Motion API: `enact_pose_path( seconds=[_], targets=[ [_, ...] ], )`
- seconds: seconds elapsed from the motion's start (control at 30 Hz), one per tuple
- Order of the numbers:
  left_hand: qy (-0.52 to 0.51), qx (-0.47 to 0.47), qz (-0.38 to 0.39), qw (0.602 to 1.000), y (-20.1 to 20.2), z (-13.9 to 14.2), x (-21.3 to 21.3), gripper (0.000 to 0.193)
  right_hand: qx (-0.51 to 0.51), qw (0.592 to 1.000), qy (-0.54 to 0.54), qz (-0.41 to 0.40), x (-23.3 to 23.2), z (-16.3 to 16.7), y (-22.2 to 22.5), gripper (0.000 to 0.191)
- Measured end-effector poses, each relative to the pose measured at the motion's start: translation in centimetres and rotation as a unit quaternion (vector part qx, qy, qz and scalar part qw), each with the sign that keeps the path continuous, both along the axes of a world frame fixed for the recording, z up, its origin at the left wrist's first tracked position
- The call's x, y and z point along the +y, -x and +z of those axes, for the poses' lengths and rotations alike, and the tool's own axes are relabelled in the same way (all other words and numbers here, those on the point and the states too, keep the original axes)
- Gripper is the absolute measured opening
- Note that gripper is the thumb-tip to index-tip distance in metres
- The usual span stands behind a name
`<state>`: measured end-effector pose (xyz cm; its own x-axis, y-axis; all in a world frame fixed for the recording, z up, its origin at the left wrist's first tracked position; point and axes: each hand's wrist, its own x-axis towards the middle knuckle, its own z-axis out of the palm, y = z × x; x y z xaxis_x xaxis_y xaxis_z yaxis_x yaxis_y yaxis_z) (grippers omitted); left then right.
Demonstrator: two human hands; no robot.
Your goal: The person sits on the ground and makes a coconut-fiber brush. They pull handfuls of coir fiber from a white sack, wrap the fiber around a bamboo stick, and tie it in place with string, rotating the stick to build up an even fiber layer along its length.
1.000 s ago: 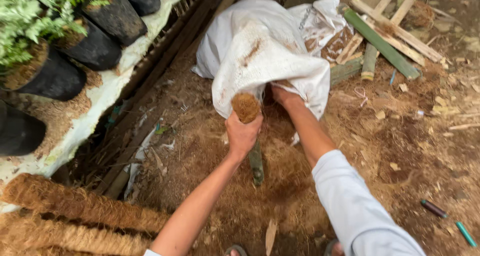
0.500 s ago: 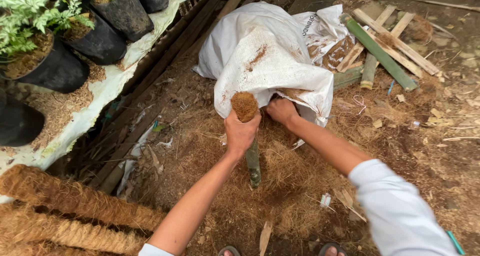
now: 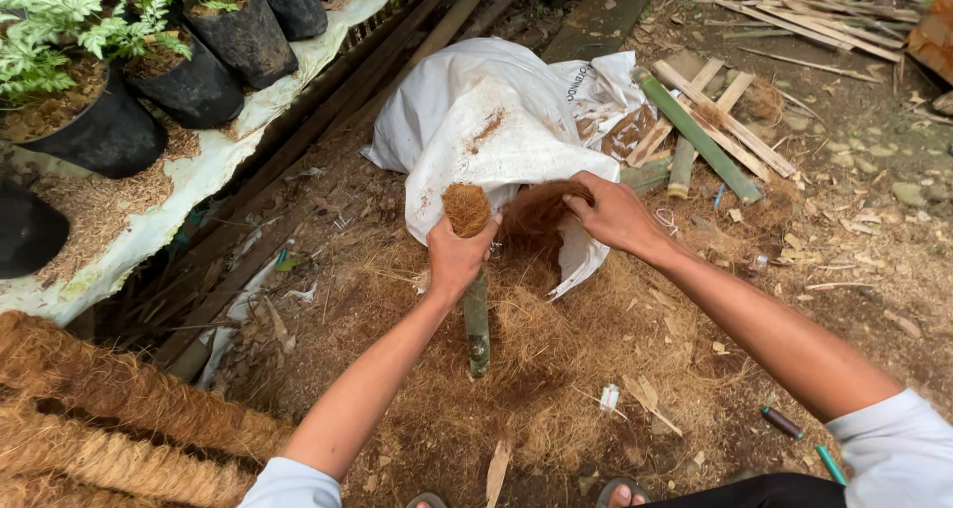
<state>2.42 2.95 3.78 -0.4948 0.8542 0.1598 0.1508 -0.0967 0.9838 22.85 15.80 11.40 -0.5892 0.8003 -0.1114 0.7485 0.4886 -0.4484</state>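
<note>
Bamboo stick [image 3: 477, 319] in left hand [image 3: 457, 255]; white sack [image 3: 486, 131], black pots [image 3: 199, 81] nearby.

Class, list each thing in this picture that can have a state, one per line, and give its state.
White sack: lying on the ground, mouth open, brown fibre showing.
Bamboo stick: upright, its top wrapped in fibre.
Left hand: closed around the bamboo stick.
Right hand: closed on a tuft of coconut fibre at the sack's mouth.
Black pots: upright, filled, with green plants.
Fibre-wrapped poles: lying flat.
</note>
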Motion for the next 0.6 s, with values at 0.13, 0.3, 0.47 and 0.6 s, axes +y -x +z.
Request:
enact_pose_path(
  seconds=[0.13, 0.3, 0.47, 0.6],
  targets=[
    [0.01, -0.019, -0.026, 0.999, -0.6, 0.3, 0.2, 0.024, 0.126, 0.992, 0.015, -0.024, -0.2, -1.7, -0.4, 0.042],
    [-0.021, -0.037, -0.037, 0.998, -1.0, 0.4, 0.2, 0.022, 0.244, 0.969, 0.017, -0.028, -0.7, -2.1, -0.8, 0.033],
    [-0.012, -0.006, -0.043, 0.999, -0.8, 0.2, 0.0, 0.021, 0.391, 0.916, 0.014, -0.094, -0.5, -0.7, -1.6, 0.02],
    [0.003, 0.025, -0.028, 0.999, -0.2, 0.0, -0.2, 0.023, 0.524, 0.851, -0.016, -0.015, 0.5, 0.9, -2.9, 0.019]
  ],
)
